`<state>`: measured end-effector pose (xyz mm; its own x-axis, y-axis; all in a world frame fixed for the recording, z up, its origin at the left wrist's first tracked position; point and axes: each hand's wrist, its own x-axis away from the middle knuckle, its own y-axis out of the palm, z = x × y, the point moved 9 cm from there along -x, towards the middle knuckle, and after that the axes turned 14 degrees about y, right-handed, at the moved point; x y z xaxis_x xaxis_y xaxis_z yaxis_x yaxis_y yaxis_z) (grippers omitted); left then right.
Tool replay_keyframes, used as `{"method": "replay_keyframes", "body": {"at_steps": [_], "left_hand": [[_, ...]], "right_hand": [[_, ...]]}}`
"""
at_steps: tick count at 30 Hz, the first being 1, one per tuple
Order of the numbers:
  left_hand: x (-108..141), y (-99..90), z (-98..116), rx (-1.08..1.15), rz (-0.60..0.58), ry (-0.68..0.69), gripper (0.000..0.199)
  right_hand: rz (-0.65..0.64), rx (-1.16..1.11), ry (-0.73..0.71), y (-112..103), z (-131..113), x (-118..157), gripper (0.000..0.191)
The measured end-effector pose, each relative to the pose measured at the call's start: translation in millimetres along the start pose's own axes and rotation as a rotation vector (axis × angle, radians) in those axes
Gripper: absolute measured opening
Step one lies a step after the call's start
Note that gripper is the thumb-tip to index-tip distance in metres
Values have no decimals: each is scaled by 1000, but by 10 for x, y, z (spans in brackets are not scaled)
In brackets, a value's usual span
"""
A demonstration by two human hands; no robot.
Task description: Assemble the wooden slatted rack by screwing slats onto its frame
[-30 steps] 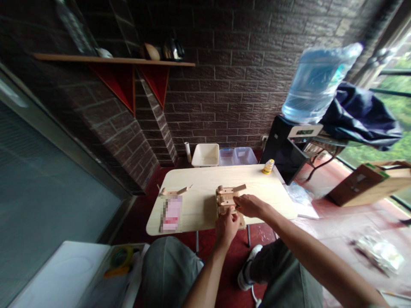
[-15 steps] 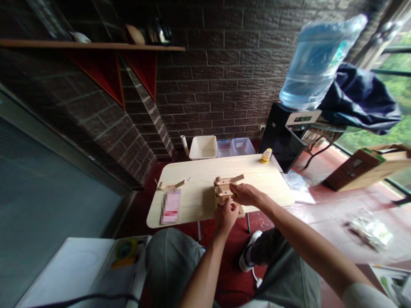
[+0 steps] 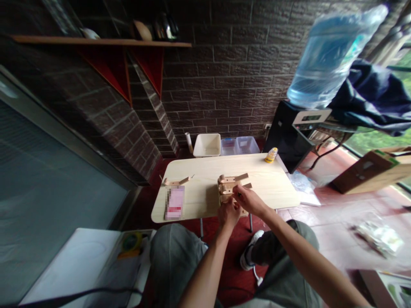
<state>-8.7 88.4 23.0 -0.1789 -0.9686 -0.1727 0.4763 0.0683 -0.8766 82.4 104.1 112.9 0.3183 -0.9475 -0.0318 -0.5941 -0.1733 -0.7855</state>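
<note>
One left hand [image 3: 229,212] and one right hand [image 3: 249,200], both curled, contents unclear, meet at one wooden assembly [image 3: 226,191] on one table [image 3: 203,188].

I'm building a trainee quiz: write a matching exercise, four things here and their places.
1. wooden assembly
2. pink flat item
3. yellow-based bottle
4. blue water jug

A. on the black dispenser
B. at the left hand and right hand
C. far right corner of the table
D. near left corner of the table

Pairs: 1-B, 2-D, 3-C, 4-A
</note>
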Motion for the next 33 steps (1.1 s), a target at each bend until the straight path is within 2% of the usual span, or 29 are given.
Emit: {"method": "replay_keyframes", "body": {"at_steps": [5, 10, 16, 22, 29, 33], "left_hand": [[-2, -44, 12, 25, 24, 9, 40], [13, -37, -1, 75, 45, 15, 44], [29, -56, -6, 99, 78, 37, 42], [34, -79, -2, 133, 55, 29, 43], [43, -70, -11, 101, 67, 47, 43], [44, -68, -21, 109, 81, 30, 39]], "right_hand": [[-30, -71, -20, -96, -75, 73, 26], [-24, -127, -4, -176, -58, 69, 32], [-98, -358, 103, -79, 88, 90, 36], [-48, -523, 147, -52, 159, 128, 42], [-67, -496, 148, -25, 175, 163, 44], [-31, -388, 77, -138, 123, 103, 41]]}}
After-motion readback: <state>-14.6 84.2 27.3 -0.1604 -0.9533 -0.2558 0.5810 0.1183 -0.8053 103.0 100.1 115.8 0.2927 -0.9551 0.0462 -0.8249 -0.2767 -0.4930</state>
